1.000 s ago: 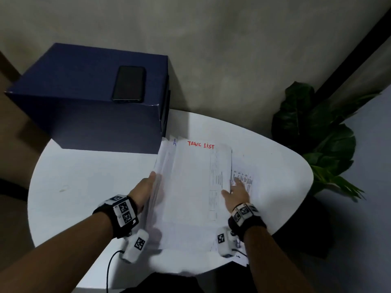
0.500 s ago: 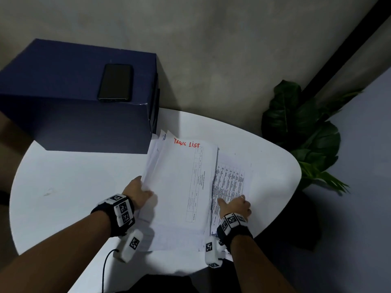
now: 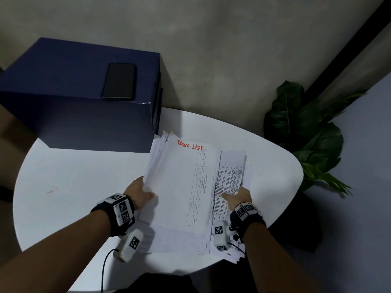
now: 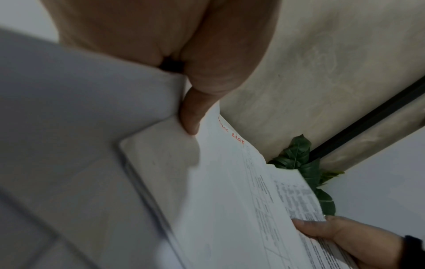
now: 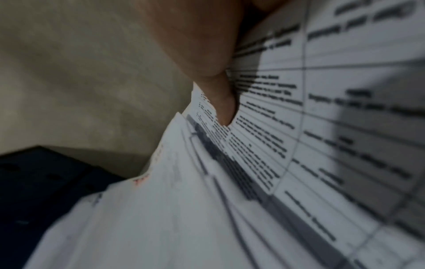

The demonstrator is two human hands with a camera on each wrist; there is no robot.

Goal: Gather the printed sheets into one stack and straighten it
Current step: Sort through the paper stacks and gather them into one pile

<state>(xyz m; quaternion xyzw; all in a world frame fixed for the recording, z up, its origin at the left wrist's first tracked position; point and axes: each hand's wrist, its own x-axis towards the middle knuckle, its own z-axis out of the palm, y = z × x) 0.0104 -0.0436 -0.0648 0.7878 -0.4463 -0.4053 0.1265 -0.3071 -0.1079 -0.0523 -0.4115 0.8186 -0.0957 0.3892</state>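
A loose pile of printed sheets (image 3: 184,187) lies fanned out on the white table (image 3: 74,187). The top sheet carries red handwriting, "TASKS LIST" (image 3: 190,146). My left hand (image 3: 147,192) pinches the pile's left edge, with its thumb (image 4: 190,116) on top and the edge lifted a little. My right hand (image 3: 232,195) holds the right side, where a densely printed table sheet (image 3: 230,176) sticks out. Its thumb (image 5: 222,103) lies on that sheet (image 5: 322,127), and the fingers are hidden beneath. The pile's edges are uneven at the far and near ends.
A dark blue box (image 3: 84,115) stands at the table's far left, touching the pile's far corner, with a black phone (image 3: 119,81) on top. A leafy plant (image 3: 306,134) stands beyond the table's right edge. A wall runs behind.
The top sheets have shifted left, and more of the printed table sheet shows on the right. My right hand has drawn back toward the near edge. My left hand now pinches the left edge.
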